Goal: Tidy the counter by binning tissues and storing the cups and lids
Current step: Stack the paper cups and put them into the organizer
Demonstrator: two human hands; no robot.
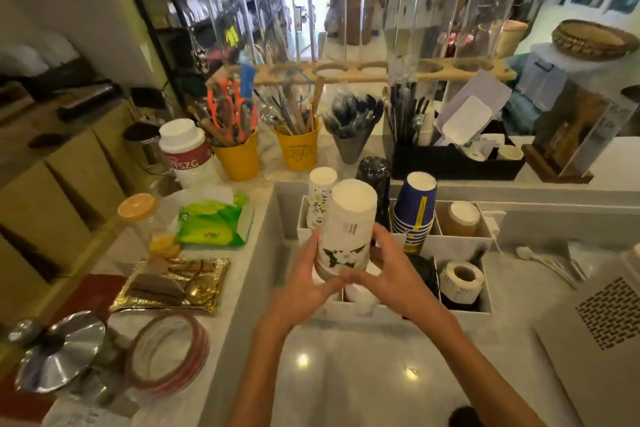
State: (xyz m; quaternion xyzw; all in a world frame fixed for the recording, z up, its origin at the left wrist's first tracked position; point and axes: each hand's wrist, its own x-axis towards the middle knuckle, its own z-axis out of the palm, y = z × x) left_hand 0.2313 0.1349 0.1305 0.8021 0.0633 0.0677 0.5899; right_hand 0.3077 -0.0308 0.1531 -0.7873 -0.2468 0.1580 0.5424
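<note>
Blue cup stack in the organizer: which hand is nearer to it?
Right. The right hand grips the white cup stack just left of the blue cup stack; the left hand holds the white stack's far side.

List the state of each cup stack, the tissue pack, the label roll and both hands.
White cup stack: upside down, held over the organizer.
Blue cup stack: upside down, stored.
Tissue pack: open, tissue sticking out.
Label roll: in its compartment.
Left hand: gripping white stack.
Right hand: gripping white stack.
</note>
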